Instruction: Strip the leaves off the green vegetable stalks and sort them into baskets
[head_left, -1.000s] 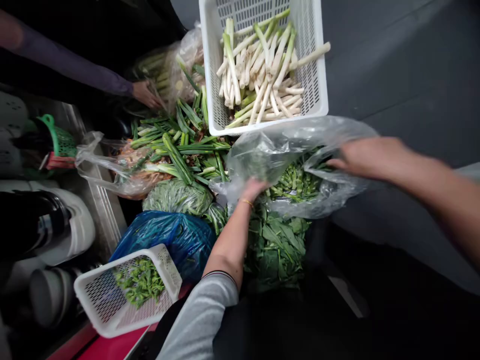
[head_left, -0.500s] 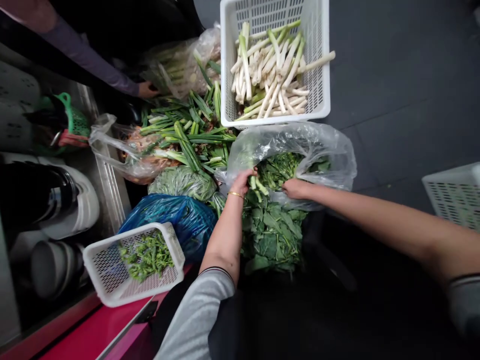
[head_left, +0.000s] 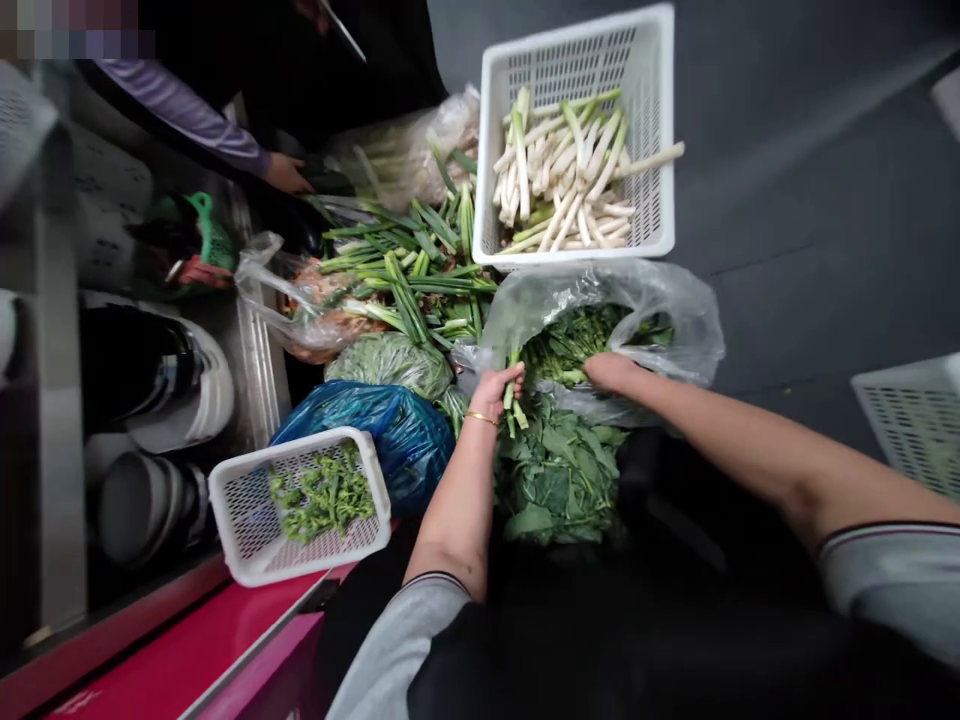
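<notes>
My left hand (head_left: pixel 501 390), with a gold bracelet at the wrist, is closed round a few green vegetable stems (head_left: pixel 514 402) at the left of a clear plastic bag (head_left: pixel 694 310). Inside the bag's mouth lie leafy green stalks (head_left: pixel 570 335). My right hand (head_left: pixel 609 372) reaches into that opening among the stalks; its fingers are hidden by the greens, so its grip does not show. Below both hands is a heap of loose green leaves (head_left: pixel 562 480).
A white basket of trimmed scallions (head_left: pixel 577 255) stands beyond the bag. Left are scallion greens (head_left: pixel 412 270), a blue bag (head_left: pixel 375 420) and a small white basket (head_left: pixel 247 575) with green sprigs. Another person's hand (head_left: pixel 286 173) is at upper left. A further basket (head_left: pixel 911 400) sits right.
The view has shifted, so most things appear further right. My left hand still grips the stems, and my right hand stays in the bag's opening.
</notes>
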